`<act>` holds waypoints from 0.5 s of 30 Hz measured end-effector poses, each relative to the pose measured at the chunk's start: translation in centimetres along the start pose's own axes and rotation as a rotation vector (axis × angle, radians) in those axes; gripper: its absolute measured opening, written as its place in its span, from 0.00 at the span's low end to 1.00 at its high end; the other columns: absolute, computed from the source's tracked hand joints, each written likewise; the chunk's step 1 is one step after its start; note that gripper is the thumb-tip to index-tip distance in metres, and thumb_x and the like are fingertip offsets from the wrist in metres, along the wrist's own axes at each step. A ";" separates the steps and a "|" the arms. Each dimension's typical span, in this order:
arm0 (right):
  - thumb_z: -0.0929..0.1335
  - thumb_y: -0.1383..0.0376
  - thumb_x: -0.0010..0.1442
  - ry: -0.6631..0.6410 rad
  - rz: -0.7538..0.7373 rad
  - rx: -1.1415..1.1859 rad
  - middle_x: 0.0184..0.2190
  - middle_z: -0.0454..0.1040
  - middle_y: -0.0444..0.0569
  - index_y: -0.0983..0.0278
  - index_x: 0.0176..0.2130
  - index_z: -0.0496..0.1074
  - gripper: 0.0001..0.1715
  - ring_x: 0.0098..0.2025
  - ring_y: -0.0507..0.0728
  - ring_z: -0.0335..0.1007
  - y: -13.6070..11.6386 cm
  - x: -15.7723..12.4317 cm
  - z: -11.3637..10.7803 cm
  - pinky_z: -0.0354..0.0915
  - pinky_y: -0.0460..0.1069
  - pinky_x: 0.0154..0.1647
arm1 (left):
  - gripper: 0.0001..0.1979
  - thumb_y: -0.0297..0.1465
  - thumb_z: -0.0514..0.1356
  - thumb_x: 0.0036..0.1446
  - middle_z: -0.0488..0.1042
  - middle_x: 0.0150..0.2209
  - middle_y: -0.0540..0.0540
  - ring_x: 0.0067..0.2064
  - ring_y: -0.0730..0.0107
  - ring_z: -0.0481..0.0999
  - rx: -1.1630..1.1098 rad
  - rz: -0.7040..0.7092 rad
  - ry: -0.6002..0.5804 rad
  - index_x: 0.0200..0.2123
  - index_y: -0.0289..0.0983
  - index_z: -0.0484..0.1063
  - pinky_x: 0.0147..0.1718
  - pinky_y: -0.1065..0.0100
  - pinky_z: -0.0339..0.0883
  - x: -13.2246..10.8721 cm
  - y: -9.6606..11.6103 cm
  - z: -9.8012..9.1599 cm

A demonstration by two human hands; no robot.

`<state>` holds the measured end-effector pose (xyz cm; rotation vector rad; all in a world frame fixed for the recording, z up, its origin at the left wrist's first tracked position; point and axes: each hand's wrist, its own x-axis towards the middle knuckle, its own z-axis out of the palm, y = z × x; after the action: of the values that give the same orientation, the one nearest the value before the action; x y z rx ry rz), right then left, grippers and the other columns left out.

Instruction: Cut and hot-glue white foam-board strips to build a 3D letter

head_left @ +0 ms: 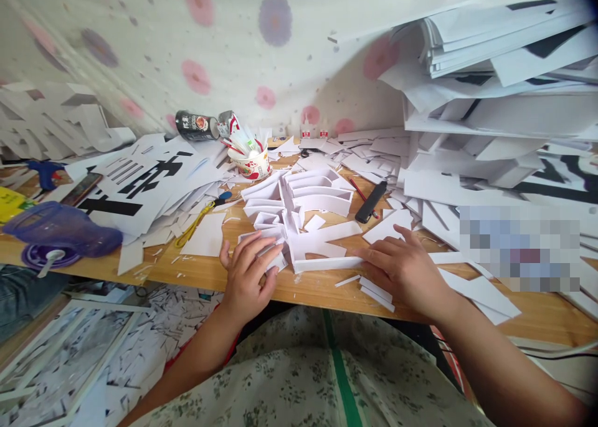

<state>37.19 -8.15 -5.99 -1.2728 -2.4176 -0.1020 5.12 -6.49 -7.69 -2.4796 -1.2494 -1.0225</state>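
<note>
A white board character (293, 218) with thin raised walls lies on the wooden table, between and just beyond my hands. My left hand (250, 268) rests over its lower left part, fingers apart and slightly bent, thumb away from them. The fingertips of my right hand (404, 268) meet the far end of a white strip (327, 263) that stands along the character's near edge. Part of that end is covered by the fingers. Small cut strips (376, 293) lie just left of my right wrist.
A black-handled tool (371, 201) and a red pencil lie right of the character. Behind are a paper tub (250, 164) of scraps and small glue bottles (306, 129). Yellow scissors (194, 226) lie left. Board stacks (499, 115) rise at right; a purple container (65, 227) sits far left.
</note>
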 end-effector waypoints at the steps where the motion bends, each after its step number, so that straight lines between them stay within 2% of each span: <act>1: 0.66 0.66 0.65 0.029 0.014 -0.016 0.32 0.78 0.45 0.59 0.44 0.76 0.09 0.34 0.56 0.73 0.0 0.2 0.0 0.52 0.59 0.57 | 0.17 0.27 0.58 0.59 0.75 0.51 0.42 0.59 0.52 0.68 0.013 -0.013 0.002 0.52 0.43 0.69 0.64 0.42 0.38 0.0 -0.1 0.0; 3: 0.66 0.67 0.65 0.116 0.063 -0.064 0.31 0.78 0.46 0.60 0.42 0.77 0.09 0.33 0.56 0.72 -0.1 0.8 -0.1 0.57 0.55 0.50 | 0.17 0.28 0.58 0.60 0.75 0.51 0.42 0.60 0.51 0.67 0.030 -0.026 -0.013 0.52 0.43 0.69 0.63 0.42 0.38 -0.1 -0.3 0.0; 6: 0.66 0.67 0.64 0.193 0.136 -0.140 0.31 0.78 0.48 0.61 0.41 0.78 0.10 0.33 0.58 0.72 -0.4 2.3 -0.1 0.59 0.52 0.42 | 0.17 0.29 0.57 0.60 0.75 0.52 0.41 0.59 0.51 0.67 0.039 -0.023 -0.034 0.53 0.43 0.69 0.63 0.42 0.40 -0.3 -0.6 0.2; 11: 0.66 0.68 0.63 0.095 0.145 -0.223 0.27 0.76 0.45 0.61 0.39 0.78 0.10 0.32 0.58 0.72 -0.9 4.4 0.4 0.56 0.53 0.40 | 0.18 0.29 0.57 0.60 0.74 0.52 0.42 0.60 0.52 0.67 0.033 -0.033 -0.044 0.54 0.44 0.67 0.62 0.43 0.42 -0.5 -0.7 0.4; 15: 0.67 0.68 0.61 -0.004 0.145 -0.202 0.30 0.78 0.45 0.61 0.39 0.78 0.08 0.33 0.59 0.73 -0.9 4.5 1.0 0.56 0.54 0.43 | 0.18 0.28 0.57 0.60 0.74 0.53 0.42 0.60 0.52 0.67 0.005 -0.023 -0.050 0.54 0.43 0.67 0.61 0.44 0.47 -0.4 -0.6 0.3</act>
<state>33.87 -4.94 -5.04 -1.5333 -2.3564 -0.3090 4.62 -6.24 -8.25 -2.5080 -1.2960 -0.9673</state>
